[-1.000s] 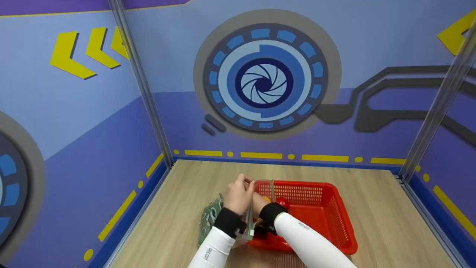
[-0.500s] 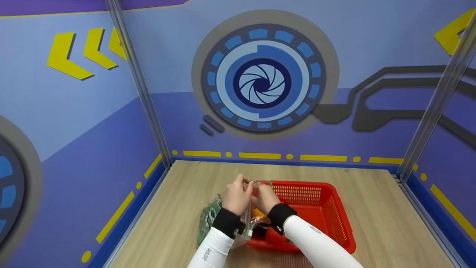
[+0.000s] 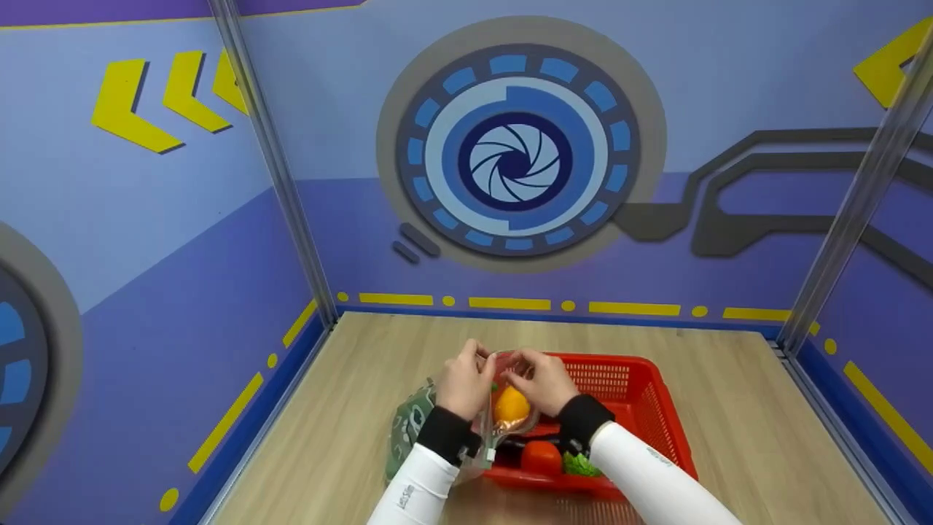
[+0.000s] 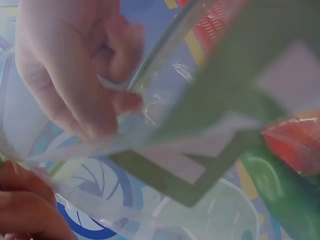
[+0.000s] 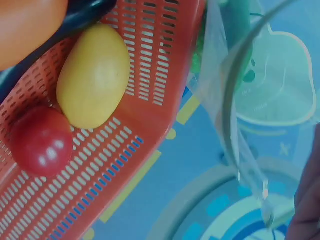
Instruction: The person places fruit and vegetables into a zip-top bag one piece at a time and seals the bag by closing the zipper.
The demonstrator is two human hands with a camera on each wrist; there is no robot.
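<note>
My left hand [image 3: 466, 383] pinches the rim of a clear zip bag [image 3: 412, 423] with a green print. The bag's mouth gapes toward the right. At that mouth my right hand [image 3: 545, 380] hovers palm down, thumb and forefinger apart and nothing visible between them. Below its fingers a yellow mango [image 3: 512, 405] lies in the red basket [image 3: 670, 437], partly seen through the bag's film. A dark red tomato [image 5: 42, 142] sits against the mango in the right wrist view. The left wrist view shows a glossy green vegetable [image 4: 270, 185] and something red under film.
Also in the basket are a dark eggplant [image 3: 510, 441], an orange-red tomato [image 3: 541, 458] and a crinkled green vegetable [image 3: 581, 465]. Basket and bag stand on a wooden table [image 3: 350, 408]. Blue printed panels [image 3: 328, 240] enclose it at the back and sides.
My right hand has come up out of the bag and moved right, uncovering the mango and the vegetables at the basket's near side. The left hand keeps its place on the rim.
</note>
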